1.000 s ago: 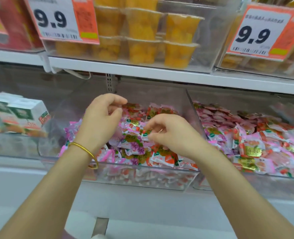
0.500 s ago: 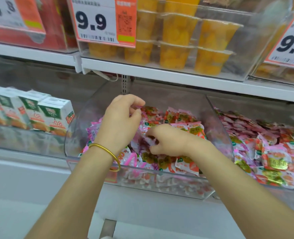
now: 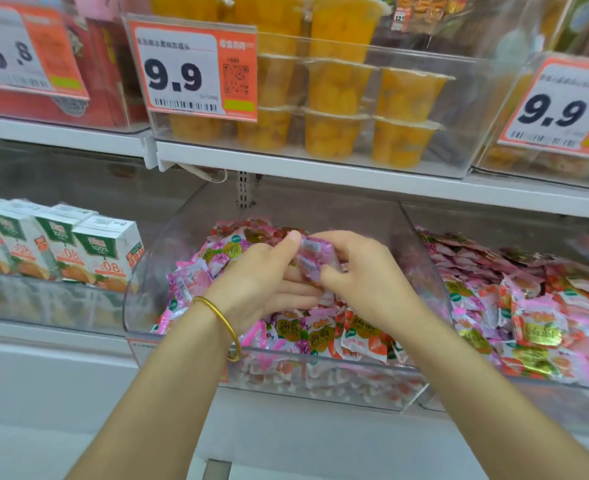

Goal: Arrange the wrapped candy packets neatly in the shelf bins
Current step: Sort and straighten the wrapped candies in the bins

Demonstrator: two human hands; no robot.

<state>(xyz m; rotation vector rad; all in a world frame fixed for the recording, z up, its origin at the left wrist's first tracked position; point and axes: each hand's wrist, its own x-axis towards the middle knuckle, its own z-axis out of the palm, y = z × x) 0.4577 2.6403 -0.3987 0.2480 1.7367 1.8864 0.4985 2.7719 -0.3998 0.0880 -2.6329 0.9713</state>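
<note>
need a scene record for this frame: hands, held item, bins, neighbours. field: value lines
left hand: left hand, thumb pinching the held packet
right hand: right hand, fingers curled round the same packet
held item: pink-purple wrapped candy packet, above the pile
bin under hands: clear plastic middle bin, heaped with pink and red packets
right neighbour: second clear bin, also holding packets
left neighbour: white-and-green juice cartons
shelf above: orange fruit cups, orange 9.9 price tag
</note>
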